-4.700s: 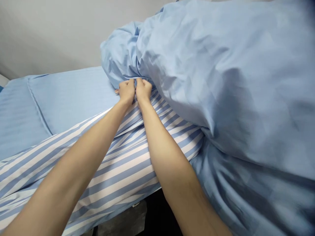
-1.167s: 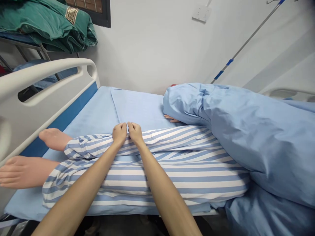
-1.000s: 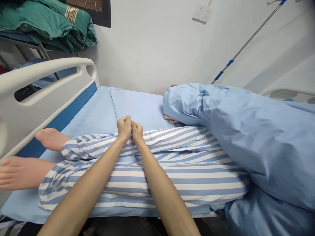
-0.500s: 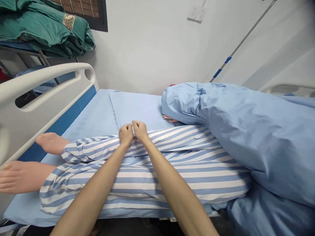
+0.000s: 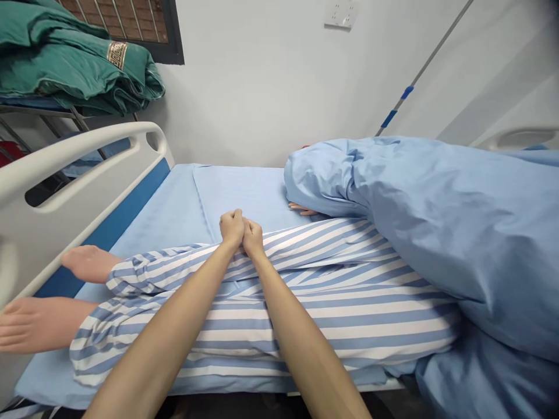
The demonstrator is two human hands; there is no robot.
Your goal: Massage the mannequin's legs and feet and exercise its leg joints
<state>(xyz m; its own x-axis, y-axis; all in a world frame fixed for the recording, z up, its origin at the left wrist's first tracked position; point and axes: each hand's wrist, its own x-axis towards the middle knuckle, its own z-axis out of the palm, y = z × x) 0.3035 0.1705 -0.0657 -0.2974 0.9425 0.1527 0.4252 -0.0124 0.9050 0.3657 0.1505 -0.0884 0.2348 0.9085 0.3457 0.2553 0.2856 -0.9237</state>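
My left hand (image 5: 232, 226) is closed in a fist over the far leg of a pair of blue-and-white striped trousers (image 5: 323, 314). Pressed against its side is my right hand (image 5: 253, 237), also curled into a fist. Whatever the fingers may hold is hidden. The trousers are on a manikin-like figure lying on the bed, its bare feet (image 5: 41, 326) towards the left. A folded-back light blue quilt (image 5: 419, 203) covers the figure on the right; a hand (image 5: 303, 208) of the figure pokes out below it. Beyond my fists lies a light blue sheet (image 5: 244, 189).
A cream footboard (image 5: 87, 145) with a blue panel rises at the left. Green covers (image 5: 78, 70) are piled on a metal-framed rack behind it. A pole (image 5: 419, 75) with blue grips stands at the back right by the wall, which has a socket plate (image 5: 340, 14).
My two fists have come together and now touch; the left has moved slightly up and right. The view has shifted a little. The figure and quilt look the same.
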